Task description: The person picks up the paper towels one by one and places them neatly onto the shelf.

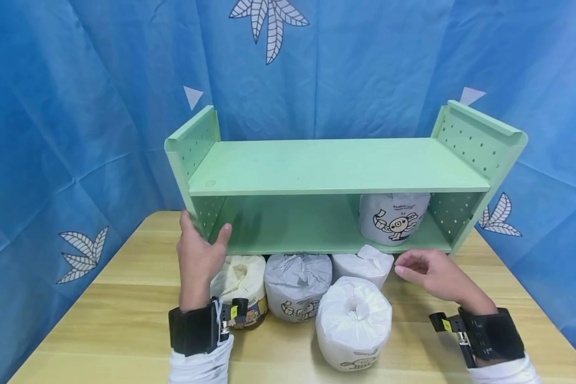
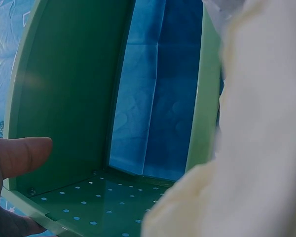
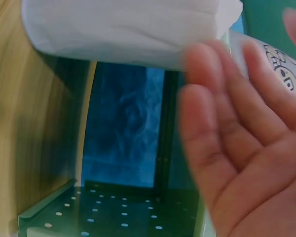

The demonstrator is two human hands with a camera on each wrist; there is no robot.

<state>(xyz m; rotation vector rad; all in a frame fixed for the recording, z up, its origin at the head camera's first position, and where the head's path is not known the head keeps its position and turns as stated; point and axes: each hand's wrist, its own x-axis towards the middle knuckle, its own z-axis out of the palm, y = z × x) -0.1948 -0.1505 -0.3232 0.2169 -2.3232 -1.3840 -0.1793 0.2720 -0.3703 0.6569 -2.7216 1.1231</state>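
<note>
My left hand (image 1: 199, 258) straddles the front edge of the left side panel of a green shelf unit (image 1: 338, 165). Its fingers lie along the panel's outer face, while the straight thumb stands apart inside. My right hand (image 1: 429, 274), fingers loosely bent and holding nothing, is in front of the shelf's lower right corner. Close to its fingertips sits a white wrapped toilet roll (image 1: 365, 265) with a crumpled top, partly under the lower board. Another toilet roll (image 1: 394, 217) with a printed cartoon stands on the lower board at the right.
Before the shelf, a cream toilet roll (image 1: 242, 277) and a greyish one (image 1: 297, 285) stand side by side, with a white one (image 1: 355, 322) nearer me. All rest on a wooden table (image 1: 110, 320). A blue cloth (image 1: 374, 64) hangs behind.
</note>
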